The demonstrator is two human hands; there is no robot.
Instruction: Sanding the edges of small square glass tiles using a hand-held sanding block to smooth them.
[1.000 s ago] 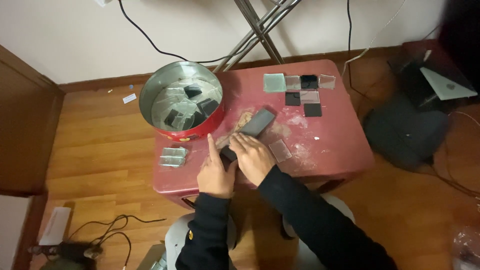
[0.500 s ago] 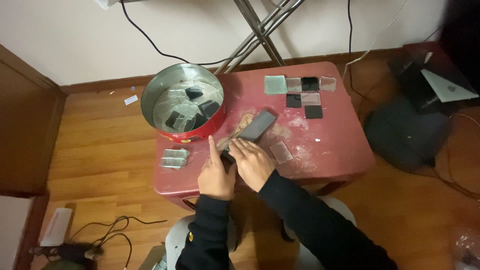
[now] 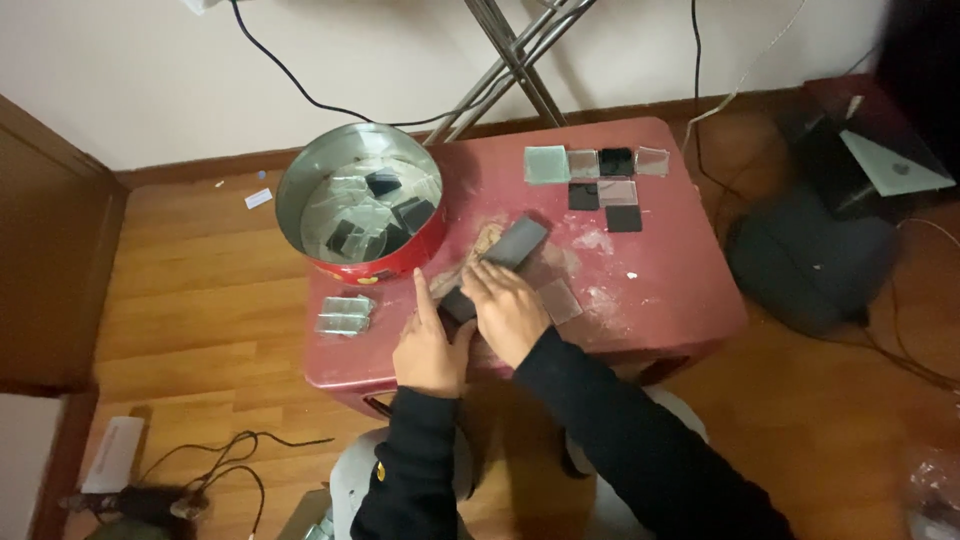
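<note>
A dark grey rectangular block (image 3: 517, 241) lies diagonally on the worn red table (image 3: 660, 290). My right hand (image 3: 512, 312) rests on top of the block's middle with its fingers laid flat. My left hand (image 3: 430, 348) grips the block's near end (image 3: 458, 304), its index finger pointing straight up. Whether something small sits under my right fingers is hidden. A clear glass square (image 3: 560, 300) lies just right of my right hand.
A round metal tin (image 3: 300, 215) with a red wall holds several glass and dark squares. More squares (image 3: 598, 176) lie in rows at the table's far side, and a small stack (image 3: 344, 313) at its left edge. A metal stand, cables and a dark bag surround the table.
Both hands stay on the block and shift only slightly. The view has drifted a little.
</note>
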